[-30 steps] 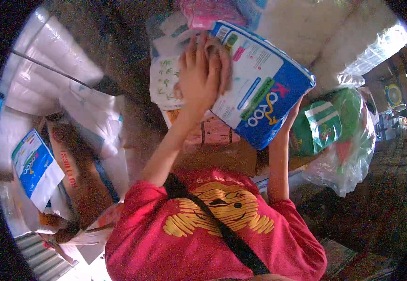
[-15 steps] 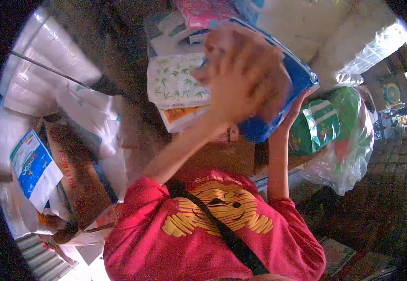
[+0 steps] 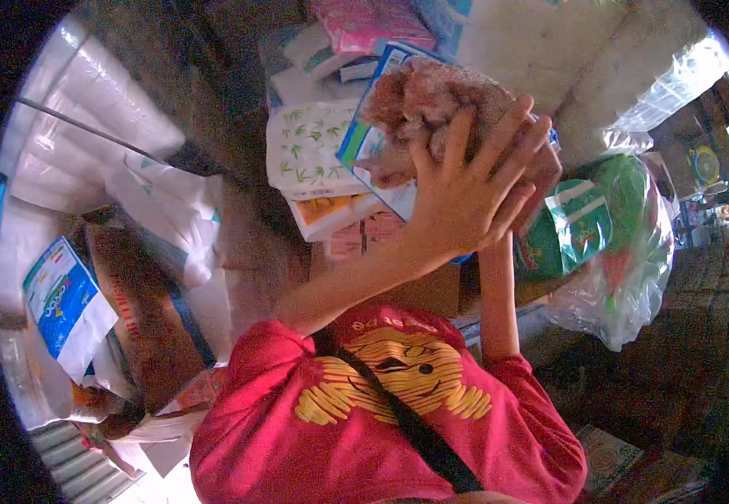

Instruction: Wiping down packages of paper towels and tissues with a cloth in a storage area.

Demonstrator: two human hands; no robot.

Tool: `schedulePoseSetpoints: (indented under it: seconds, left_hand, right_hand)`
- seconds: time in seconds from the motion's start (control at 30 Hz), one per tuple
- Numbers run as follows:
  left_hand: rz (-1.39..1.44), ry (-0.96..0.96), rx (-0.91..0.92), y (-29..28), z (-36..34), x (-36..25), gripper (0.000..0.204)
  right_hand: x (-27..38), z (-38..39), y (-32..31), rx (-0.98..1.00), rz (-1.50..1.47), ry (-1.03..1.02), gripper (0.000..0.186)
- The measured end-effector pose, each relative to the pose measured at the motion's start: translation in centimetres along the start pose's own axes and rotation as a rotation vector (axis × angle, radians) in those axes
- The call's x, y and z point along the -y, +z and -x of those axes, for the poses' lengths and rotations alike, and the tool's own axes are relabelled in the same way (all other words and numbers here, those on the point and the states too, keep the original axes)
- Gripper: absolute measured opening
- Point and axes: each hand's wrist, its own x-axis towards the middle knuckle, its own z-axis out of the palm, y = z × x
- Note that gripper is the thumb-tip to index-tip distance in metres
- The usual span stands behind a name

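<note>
A fuzzy pinkish-brown cloth (image 3: 440, 92) lies bunched over the face of a flat blue and white plastic package (image 3: 394, 195), which is tilted up in front of my chest. My left hand (image 3: 478, 172) lies across the cloth, fingers spread and stretched out, pressing it against the package. From the right, my right hand (image 3: 506, 231) holds the package from below and behind. Most of its fingers are hidden by the package, the cloth and my left hand. Just left of the package sits a white pack with green leaf prints (image 3: 310, 147).
A pink pack (image 3: 373, 25) lies beyond the package. Green packs (image 3: 579, 223) and a clear plastic bag (image 3: 625, 294) stand at the right. On the left are a brown carton (image 3: 142, 311), a blue and white pack (image 3: 66, 298) and white plastic bags (image 3: 167, 202).
The package has turned, and its blue and green left edge now shows. My left hand, blurred before, has slid right and lower with the cloth and is now sharp, fingers spread.
</note>
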Motion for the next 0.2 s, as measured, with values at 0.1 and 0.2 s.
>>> schedulePoseSetpoints:
  seconds: [0.1, 0.2]
  left_hand:
    - [0.046, 0.014, -0.029, 0.6, -0.9, 1.5, 0.052]
    - [0.134, -0.054, -0.12, 2.1, -1.4, 5.3, 0.053]
  right_hand:
    - [-0.1, 0.2, 0.4, 0.051, 0.053, 0.0, 0.059]
    - [-0.4, 1.0, 0.8, 0.11, 0.098, 0.013, 0.062]
